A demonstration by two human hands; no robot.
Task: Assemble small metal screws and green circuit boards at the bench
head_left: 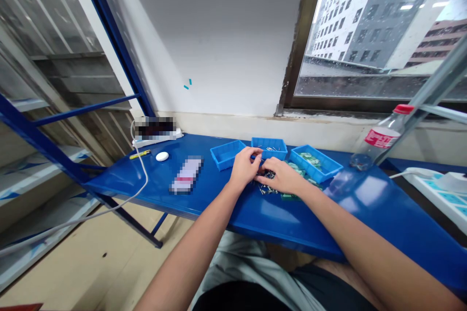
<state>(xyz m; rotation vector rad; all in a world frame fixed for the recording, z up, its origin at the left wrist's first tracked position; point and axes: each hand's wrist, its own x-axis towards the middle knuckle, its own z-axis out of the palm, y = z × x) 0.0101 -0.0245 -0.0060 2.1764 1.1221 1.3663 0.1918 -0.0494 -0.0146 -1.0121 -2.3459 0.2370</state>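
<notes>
My left hand [244, 165] is closed in a pinch above the blue table, its fingertips close to those of my right hand. Whatever it pinches is too small to name. My right hand [282, 176] curls with thumb and fingers drawn together over a pile of small metal parts [265, 188], like screws or pins. Its grip is partly hidden. Green circuit boards [297, 169] lie beside and partly beneath the right hand. Behind the hands stand a blue tray [225, 156] at left, a blue tray with a few metal pins [279, 154] in the middle, and a blue tray holding green boards [323, 175] at right.
A phone [186, 175], a white round object [162, 156] and a yellow-handled tool [140, 154] lie left on the table [207, 199]. A plastic bottle [379, 138] stands at the right by a metal post. White power strips [443, 194] sit at both ends; a cable hangs left.
</notes>
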